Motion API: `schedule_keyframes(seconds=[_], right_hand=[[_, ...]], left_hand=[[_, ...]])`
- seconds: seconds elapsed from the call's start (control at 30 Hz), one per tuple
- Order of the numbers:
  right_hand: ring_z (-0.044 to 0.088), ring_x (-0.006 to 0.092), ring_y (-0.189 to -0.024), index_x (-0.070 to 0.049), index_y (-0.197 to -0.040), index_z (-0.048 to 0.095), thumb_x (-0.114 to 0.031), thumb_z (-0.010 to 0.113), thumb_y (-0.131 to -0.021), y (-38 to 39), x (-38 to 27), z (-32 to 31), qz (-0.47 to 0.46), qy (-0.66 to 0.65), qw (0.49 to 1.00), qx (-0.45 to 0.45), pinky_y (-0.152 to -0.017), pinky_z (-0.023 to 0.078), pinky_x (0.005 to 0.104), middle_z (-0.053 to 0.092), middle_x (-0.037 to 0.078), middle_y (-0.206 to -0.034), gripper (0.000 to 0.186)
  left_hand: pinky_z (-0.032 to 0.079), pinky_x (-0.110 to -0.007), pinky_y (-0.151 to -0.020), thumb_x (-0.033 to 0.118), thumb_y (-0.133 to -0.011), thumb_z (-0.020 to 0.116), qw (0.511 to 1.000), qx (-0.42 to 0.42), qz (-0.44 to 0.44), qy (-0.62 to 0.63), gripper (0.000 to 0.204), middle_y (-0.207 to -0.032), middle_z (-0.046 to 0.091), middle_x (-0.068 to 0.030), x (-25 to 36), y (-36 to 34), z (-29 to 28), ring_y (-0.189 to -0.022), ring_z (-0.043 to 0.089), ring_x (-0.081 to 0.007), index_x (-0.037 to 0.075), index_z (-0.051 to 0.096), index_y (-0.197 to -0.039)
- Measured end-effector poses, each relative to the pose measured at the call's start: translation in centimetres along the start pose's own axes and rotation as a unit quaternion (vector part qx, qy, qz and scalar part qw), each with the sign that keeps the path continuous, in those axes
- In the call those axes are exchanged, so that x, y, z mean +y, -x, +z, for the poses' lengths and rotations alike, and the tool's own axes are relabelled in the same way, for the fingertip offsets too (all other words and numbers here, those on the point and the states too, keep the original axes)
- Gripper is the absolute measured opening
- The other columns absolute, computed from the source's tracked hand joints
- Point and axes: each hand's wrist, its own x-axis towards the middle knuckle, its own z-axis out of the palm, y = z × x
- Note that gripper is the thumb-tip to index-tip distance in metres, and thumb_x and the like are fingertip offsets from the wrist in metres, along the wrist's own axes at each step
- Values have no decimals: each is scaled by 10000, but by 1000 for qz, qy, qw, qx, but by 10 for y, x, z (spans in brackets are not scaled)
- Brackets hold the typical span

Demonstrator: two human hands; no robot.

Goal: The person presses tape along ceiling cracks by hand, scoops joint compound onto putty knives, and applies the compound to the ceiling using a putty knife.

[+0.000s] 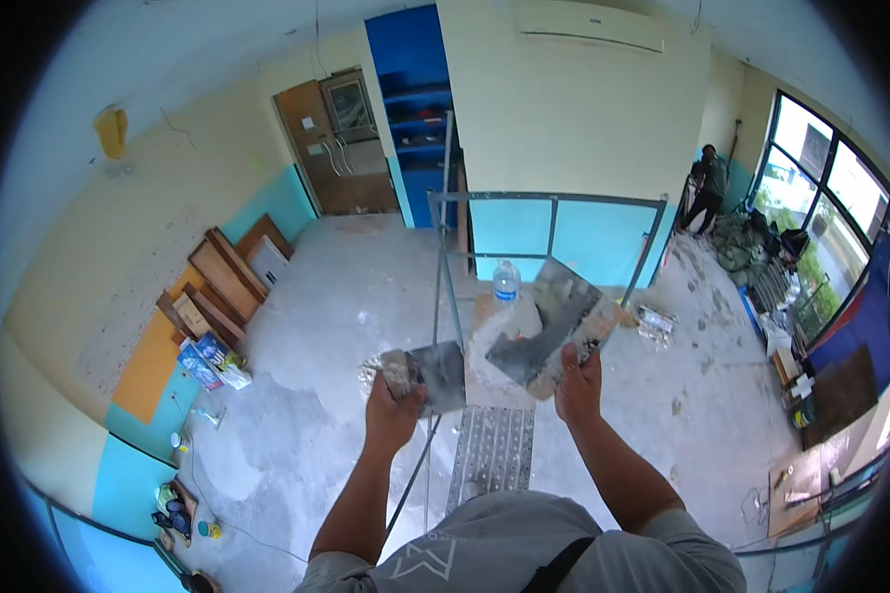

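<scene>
My left hand [393, 413] is closed round the plaster-crusted grip of a scraper with a broad grey blade [441, 376]. Its blade points right, toward the middle of the view. Closed on the lower right edge of a larger rectangular plastering board [554, 321] is my right hand [578, 385]. The board is tilted, with a dark grey face and pale plaster smeared along it. A gap separates the two tools. Just beyond the board, a clear water bottle [506, 282] with a blue label stands on a plaster-dusted surface.
Below me is a perforated metal scaffold plank [492, 450], with scaffold rails [549, 197] ahead. Wooden boards [227, 272] lean on the left wall. Another person [707, 188] is at the far right, near piled sheeting [752, 252]. A cable [232, 532] crosses the lower-left floor.
</scene>
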Motion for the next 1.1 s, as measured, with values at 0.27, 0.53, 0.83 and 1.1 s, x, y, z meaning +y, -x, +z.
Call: schedule_keyframes(seconds=[0.27, 0.53, 0.83, 1.1], right_hand=[[508, 125, -1031, 0, -1256, 420, -112, 545, -933, -43, 21, 47, -139, 91, 982, -89, -894, 401, 280, 558, 53, -1147, 364], [500, 115, -889, -7, -1187, 442, -117, 541, -925, -93, 66, 32, -38, 220, 966, -129, -791, 427, 283, 543, 31, -988, 301], [482, 318, -1218, -65, -1384, 353, -336, 374, -994, -160, 100, 20, 251, -310, 912, -94, -1040, 372, 485, 467, 117, -1355, 476], [553, 253, -1087, -64, -1328, 434, -330, 478, -946, -222, 92, -68, 283, -378, 862, -182, -907, 490, 388, 545, 104, -1258, 468]], left_hand=[[506, -315, -716, 105, -818, 679, 986, 16, 166, 5, 312, -871, 660, -136, 35, -60, 15, -803, 662, -232, -3, 527, -1068], [513, -306, -691, 111, -807, 683, 960, 68, 250, -102, 268, -857, 673, -150, 44, -143, 16, -802, 680, -252, 5, 546, -1012], [499, -358, -691, 177, -799, 723, 913, 289, 286, -38, 281, -845, 630, -152, 85, -275, 10, -783, 641, -299, 21, 560, -967], [469, -333, -848, 118, -836, 685, 792, 399, 446, 121, 467, -1124, 584, -128, 250, -395, -151, -987, 572, -200, -14, 465, -1225]])
